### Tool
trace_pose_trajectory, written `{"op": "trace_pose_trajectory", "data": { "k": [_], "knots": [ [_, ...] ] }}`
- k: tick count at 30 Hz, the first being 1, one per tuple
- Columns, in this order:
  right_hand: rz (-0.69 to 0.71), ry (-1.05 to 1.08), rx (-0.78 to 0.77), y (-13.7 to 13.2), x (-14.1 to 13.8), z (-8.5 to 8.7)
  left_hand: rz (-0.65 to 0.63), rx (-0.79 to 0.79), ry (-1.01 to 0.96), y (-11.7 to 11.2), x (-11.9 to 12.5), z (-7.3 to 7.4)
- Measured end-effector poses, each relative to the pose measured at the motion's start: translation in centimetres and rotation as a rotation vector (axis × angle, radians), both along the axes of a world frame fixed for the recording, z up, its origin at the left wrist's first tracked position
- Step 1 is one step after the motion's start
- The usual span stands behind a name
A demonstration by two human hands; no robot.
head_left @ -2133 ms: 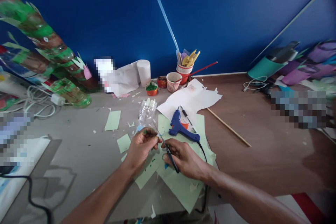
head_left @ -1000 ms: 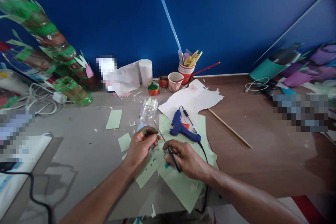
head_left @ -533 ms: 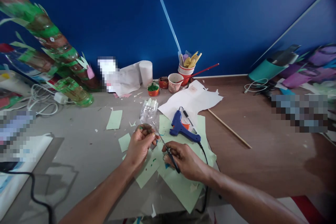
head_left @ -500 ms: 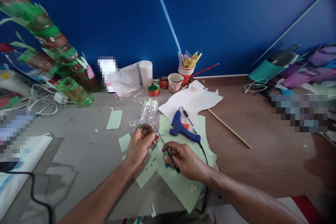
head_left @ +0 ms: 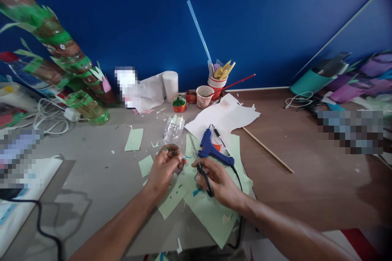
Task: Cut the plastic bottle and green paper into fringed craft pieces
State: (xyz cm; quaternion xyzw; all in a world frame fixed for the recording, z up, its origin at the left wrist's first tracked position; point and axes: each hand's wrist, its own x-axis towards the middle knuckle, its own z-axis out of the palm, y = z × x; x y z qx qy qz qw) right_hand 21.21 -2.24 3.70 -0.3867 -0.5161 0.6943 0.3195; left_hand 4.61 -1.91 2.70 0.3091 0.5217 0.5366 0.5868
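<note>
My left hand (head_left: 163,169) is closed in a pinch on a small thin piece with a blue edge (head_left: 186,157); most of it is hidden by the fingers. In my right hand (head_left: 220,181) is a pair of black-handled scissors (head_left: 208,185), blades pointing up and away from me, apart from the left fingers. Both hands are over light green paper (head_left: 214,222). A blue scrap (head_left: 196,192) lies below the scissors. Just beyond the right hand, a blue glue gun (head_left: 210,147) rests on the paper, beside a black pen (head_left: 219,136).
A clear plastic bottle piece (head_left: 174,130) stands beyond my left hand. Farther back are a green paint pot (head_left: 179,104), a paper cup (head_left: 204,97) and a white roll (head_left: 170,85). A wooden stick (head_left: 268,149) lies right; painted bottle columns (head_left: 65,49) lean left.
The scissors have swung clear of my left fingers, their blades now pointing more upright. My right hand has shifted slightly right; the left stays put, and the blue-edged piece shows more.
</note>
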Motion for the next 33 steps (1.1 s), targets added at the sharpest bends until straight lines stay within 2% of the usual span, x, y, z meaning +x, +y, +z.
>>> {"op": "trace_pose_trajectory", "data": {
  "k": [4, 7, 10, 15, 33],
  "knots": [
    [-0.191, 0.033, 0.025, 0.4, -0.3, -0.2, -0.124, 0.009, 0.025, -0.3, 0.2, 0.5],
    [-0.26, 0.049, 0.026, 0.7, -0.3, -0.2, -0.21, -0.004, 0.075, -0.5, 0.5, 1.0],
    [-0.253, 0.04, 0.017, 0.8, -0.2, -0.1, -0.28, -0.01, 0.075, -0.5, 0.7, 1.1],
    [-0.212, 0.022, 0.009, 0.9, -0.1, -0.1, -0.33, 0.008, 0.041, -0.6, 0.6, 0.5],
    [-0.142, -0.006, -0.008, 0.7, -0.4, -0.4, -0.32, -0.012, -0.007, -0.7, 0.5, 0.6]
  ]
}}
